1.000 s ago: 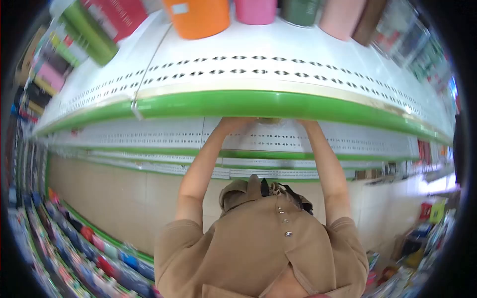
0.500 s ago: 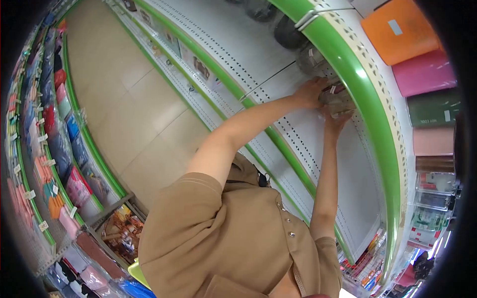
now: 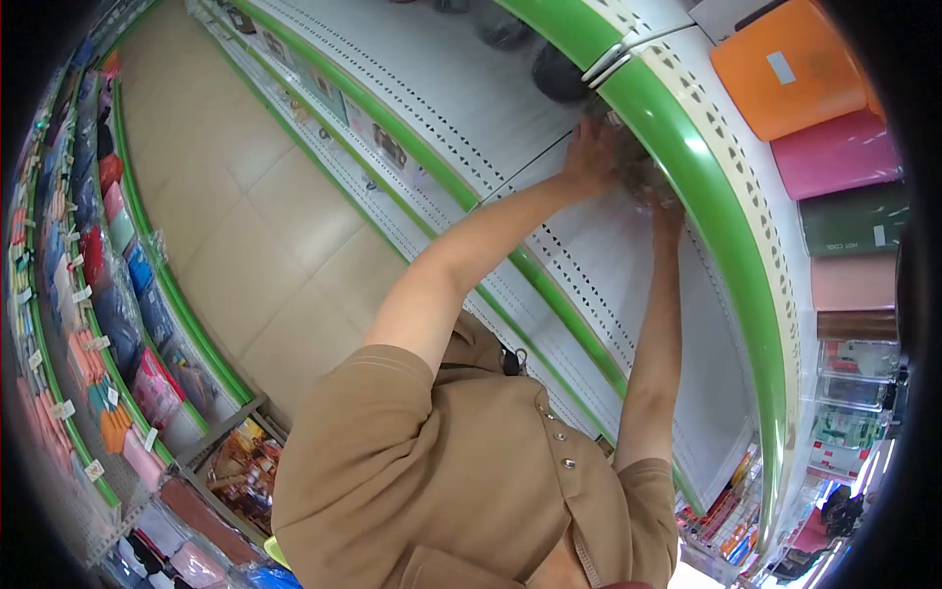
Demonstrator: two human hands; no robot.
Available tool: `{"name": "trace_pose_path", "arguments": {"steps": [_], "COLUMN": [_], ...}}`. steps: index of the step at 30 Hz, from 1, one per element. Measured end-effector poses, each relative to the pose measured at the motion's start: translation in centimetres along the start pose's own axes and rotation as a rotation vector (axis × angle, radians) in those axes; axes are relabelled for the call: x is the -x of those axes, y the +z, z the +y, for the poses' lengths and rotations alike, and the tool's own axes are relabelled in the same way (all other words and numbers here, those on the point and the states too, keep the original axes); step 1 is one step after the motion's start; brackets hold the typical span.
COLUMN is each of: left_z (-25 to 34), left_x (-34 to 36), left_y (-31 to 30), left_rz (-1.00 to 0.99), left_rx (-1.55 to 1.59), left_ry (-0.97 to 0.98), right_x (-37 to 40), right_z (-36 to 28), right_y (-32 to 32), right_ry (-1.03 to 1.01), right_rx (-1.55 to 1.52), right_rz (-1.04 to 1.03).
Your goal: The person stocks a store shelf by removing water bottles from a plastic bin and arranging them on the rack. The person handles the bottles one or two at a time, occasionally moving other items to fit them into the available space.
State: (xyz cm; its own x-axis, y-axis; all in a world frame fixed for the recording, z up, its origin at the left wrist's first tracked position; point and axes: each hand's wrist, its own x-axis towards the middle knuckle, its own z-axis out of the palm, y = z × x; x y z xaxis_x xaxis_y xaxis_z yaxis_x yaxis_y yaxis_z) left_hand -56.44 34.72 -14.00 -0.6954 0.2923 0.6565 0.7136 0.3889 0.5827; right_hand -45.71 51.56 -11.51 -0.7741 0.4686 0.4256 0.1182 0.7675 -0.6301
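A clear, see-through container (image 3: pixel 643 180), perhaps glass or plastic, stands on the white perforated shelf (image 3: pixel 706 363), partly hidden under the green edge of the shelf above. My left hand (image 3: pixel 593 157) is closed against its left side, the fingers curled around and blurred. From the other side my right hand (image 3: pixel 668 218) holds it low, with the fingertips mostly hidden. More clear glassware lies close behind my left hand, and I cannot make out where one piece ends. A dark rounded container (image 3: pixel 561 75) stands farther along the shelf.
The green shelf edge (image 3: pixel 706 167) overhangs my hands. Above it stand an orange bin (image 3: pixel 785 69), a pink container (image 3: pixel 839 152) and a dark green one (image 3: pixel 854 218). Lower shelves hold boxed goods (image 3: pixel 388 147). Across the tiled aisle (image 3: pixel 285 216) are racks of packaged textiles (image 3: pixel 123 294).
Both hands have moved the clear container deeper along the shelf, toward the other glassware. My left hand has shifted up and left, and my right hand has slid farther under the green edge.
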Motion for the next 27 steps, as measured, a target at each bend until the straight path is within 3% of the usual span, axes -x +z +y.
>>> {"name": "trace_pose_path", "arguments": {"steps": [3,5,6,10,13,15,16,17,19,20,21,24,27], "left_z": [1.6,0.7,0.4,1.5,3.2,4.8,6.6,6.0,8.7,9.4,10.0,12.0,13.6], "left_x": [-0.9,-0.8,-0.5,0.8,3.3,5.7,6.6,8.4,9.4,10.9,12.4,16.8,19.3], "left_y": [-2.5,-1.4,-1.1,-4.5,-8.9,-12.1,-14.0,-13.3,-14.4,-14.2,-13.8,-11.8,-10.9], "left_rz": [-0.125,-0.044,-0.141,-0.208,-0.392,-0.449,-0.429,-0.422,-0.660,-0.737,-0.822,-1.242,-1.582], "left_rx": [0.211,0.282,0.220,0.160,0.193,0.496,0.427,0.631,0.721,0.859,0.979,1.053,1.063], "left_ry": [-0.015,0.000,-0.100,-0.123,-0.053,-0.043,-0.057,-0.050,0.073,0.045,-0.006,0.068,0.263], "right_x": [0.0,0.6,0.9,5.3,11.1,14.6,14.8,15.9,20.4,22.5,25.4,32.9,39.7], "right_z": [0.7,-0.6,-0.3,-2.4,-4.2,-4.2,-10.1,-12.4,-12.9,-15.3,-15.5,-15.4,-16.5], "right_y": [0.1,-0.2,-0.5,1.1,0.9,-0.7,-2.6,-3.7,-4.3,-5.9,-6.2,-4.9,-3.1], "right_ry": [0.048,-0.010,0.004,-0.039,-0.011,0.055,0.297,0.321,0.289,0.223,0.314,0.467,0.723], "right_rx": [-0.037,0.098,0.101,-0.010,-0.061,-0.049,0.017,0.073,0.002,-0.068,0.001,0.044,0.083], "right_rz": [0.005,-0.024,-0.008,-0.056,0.014,0.142,0.017,0.022,0.361,0.526,0.655,0.813,1.014]}}
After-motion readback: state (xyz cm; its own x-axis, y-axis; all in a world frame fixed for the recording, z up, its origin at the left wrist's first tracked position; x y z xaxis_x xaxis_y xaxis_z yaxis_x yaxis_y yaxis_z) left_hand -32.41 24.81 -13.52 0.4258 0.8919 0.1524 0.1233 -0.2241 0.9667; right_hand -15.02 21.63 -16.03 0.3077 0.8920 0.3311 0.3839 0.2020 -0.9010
